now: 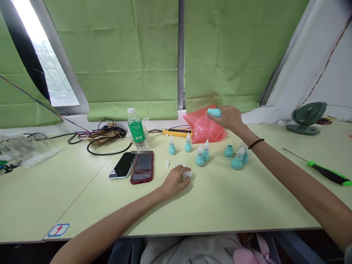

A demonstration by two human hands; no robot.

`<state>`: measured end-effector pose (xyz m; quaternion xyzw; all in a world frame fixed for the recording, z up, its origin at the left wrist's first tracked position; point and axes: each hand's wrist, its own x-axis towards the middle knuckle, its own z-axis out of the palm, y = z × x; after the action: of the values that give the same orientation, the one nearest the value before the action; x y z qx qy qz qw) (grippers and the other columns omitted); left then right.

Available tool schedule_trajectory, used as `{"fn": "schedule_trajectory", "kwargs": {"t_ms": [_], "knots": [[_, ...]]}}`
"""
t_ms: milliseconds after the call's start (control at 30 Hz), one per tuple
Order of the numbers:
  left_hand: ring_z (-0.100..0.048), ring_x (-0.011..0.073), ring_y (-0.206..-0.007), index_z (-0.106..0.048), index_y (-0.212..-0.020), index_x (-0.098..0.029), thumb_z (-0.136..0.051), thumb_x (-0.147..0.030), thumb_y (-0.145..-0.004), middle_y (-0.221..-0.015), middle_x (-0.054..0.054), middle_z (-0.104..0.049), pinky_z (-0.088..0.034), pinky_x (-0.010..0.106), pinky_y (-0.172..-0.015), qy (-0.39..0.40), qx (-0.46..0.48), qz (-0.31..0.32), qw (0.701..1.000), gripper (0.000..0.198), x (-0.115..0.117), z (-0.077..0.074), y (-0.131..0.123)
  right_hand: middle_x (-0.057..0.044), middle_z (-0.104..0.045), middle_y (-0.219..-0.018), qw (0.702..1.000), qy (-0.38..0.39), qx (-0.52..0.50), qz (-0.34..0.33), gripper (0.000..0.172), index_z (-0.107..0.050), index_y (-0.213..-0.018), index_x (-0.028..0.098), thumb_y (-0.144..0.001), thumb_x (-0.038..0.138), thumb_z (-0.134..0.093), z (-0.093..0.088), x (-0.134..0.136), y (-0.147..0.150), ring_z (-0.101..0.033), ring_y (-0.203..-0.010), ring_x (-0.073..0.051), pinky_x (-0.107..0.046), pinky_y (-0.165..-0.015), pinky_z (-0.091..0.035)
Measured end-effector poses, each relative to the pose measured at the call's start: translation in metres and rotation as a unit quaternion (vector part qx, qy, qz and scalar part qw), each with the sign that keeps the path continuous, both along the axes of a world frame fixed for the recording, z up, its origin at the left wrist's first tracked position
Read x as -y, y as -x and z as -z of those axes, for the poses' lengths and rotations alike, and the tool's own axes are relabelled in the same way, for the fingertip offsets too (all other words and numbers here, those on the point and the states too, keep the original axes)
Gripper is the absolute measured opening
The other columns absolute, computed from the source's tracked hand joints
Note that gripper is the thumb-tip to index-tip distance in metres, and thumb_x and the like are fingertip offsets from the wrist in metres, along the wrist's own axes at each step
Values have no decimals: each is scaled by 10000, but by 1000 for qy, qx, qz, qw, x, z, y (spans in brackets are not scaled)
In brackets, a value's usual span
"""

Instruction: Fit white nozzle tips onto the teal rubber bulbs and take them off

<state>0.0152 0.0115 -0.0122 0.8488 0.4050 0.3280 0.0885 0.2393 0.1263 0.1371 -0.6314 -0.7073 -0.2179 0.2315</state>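
Note:
My right hand (229, 118) is raised in front of the red bubble-wrap bag, its fingers closed around a teal squeeze bulb (213, 112). On the table, my left hand (176, 180) curls its thumb and fingers round small translucent plastic tips (187, 173); how many it grips is hidden. Another loose tip (167, 164) lies beyond that hand. Several teal bulbs with clear pointed tips stand upright between and beyond my hands, among them one nasal aspirator (200, 159) and another (172, 148). To the right is an open-necked teal bulb (228, 151), with more tipped bulbs (237, 162) below my right wrist.
Two phones, one dark (122, 167) and one red-cased (142, 168), lie left of my left hand. Behind them stands a water bottle (136, 130) beside tangled cables (110, 132). A bubble-wrap bag (205, 128), a screwdriver (327, 172) and a fan (306, 117) are also there.

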Motion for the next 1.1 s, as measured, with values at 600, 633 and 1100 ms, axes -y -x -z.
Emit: {"fn": "schedule_trajectory", "kwargs": {"t_ms": [600,633,1100], "knots": [[-480,100,-585,-555,-845,-149,-462,-286,-754,-670,7,-552,-374,205,-556,-4,-14,30,999,188,-1,-14,8,-9,-552,-673,894,125,-194,-384,173,-491,-800,177,-714,327,-485,144,99,43,-493,-597,-127,-244,-567,-377],[-471,101,-586,-554,-858,-150,-450,-297,-763,-676,10,-543,-366,207,-558,-7,-29,35,999,204,-1,-16,8,-7,-550,-679,892,129,-199,-385,169,-488,-805,178,-709,317,-491,144,100,43,-494,-604,-127,-244,-569,-376],[-399,88,-527,-485,-663,-133,-335,-339,-817,-591,-6,-476,-299,196,-509,55,-141,125,981,297,5,-38,16,-10,-555,-702,874,173,-173,-419,163,-476,-802,180,-704,307,-506,140,113,44,-494,-608,-125,-232,-551,-373]]}}
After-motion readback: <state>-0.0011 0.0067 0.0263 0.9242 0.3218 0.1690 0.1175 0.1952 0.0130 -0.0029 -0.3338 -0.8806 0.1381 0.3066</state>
